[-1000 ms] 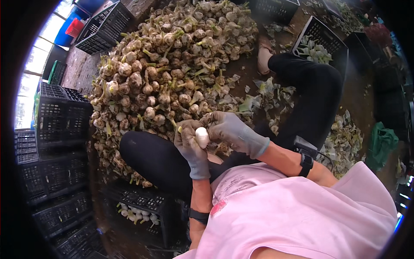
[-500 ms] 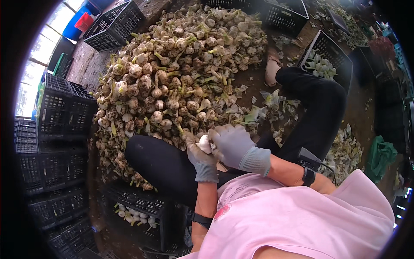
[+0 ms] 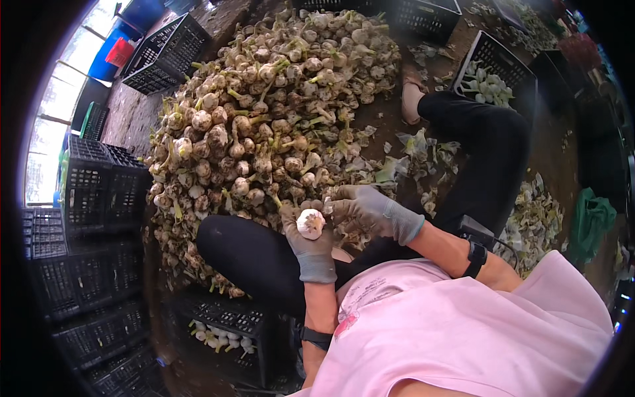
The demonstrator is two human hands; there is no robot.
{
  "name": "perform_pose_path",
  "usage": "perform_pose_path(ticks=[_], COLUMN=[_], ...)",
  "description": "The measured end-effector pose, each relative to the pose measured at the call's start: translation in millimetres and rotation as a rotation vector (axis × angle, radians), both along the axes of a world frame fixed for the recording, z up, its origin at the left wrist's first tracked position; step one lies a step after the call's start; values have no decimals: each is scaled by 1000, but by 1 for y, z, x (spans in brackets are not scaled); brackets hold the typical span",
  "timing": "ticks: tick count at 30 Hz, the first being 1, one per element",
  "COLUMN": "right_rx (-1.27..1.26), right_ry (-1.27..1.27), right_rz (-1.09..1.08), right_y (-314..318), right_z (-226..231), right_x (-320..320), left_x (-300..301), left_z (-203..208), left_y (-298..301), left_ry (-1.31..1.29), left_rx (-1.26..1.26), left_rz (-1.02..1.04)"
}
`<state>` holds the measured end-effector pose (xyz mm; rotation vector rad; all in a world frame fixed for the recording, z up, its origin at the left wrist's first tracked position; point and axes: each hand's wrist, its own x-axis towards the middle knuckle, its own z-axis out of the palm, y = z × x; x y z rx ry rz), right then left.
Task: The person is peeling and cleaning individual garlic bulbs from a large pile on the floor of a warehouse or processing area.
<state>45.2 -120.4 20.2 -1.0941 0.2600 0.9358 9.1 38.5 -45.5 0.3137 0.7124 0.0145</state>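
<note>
Our left hand (image 3: 309, 239) cups a garlic bulb (image 3: 310, 223); our right hand (image 3: 370, 210) pinches its tip with narrowed fingers.

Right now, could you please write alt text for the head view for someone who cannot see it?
Gloved left hand holds a white garlic bulb while the gloved right hand touches its top. The seated person faces a big garlic pile, with black crates around.

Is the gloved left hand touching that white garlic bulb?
Touching. The head view shows the left hand cupping the white garlic bulb, its fingers wrapped around the bulb with no gap.
</note>
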Motion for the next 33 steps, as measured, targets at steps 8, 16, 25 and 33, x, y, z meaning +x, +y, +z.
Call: perform_pose_path(ticks=[8,16,25,33], right_rx=[-89,-144,-6,-20], right_ry=[-71,-185,-23,-120], right_rz=[-87,-271,-21,-113], right_y=[12,9,10,16], right_z=[-14,-31,3,-24], right_x=[-9,-1,-2,-14], left_x=[-8,5,-2,-1], left_z=[12,-4,20,34], left_y=[-19,1,-9,-20], left_ry=[-74,17,-38,123], left_rx=[559,22,231,96], left_rz=[-80,52,1,-129])
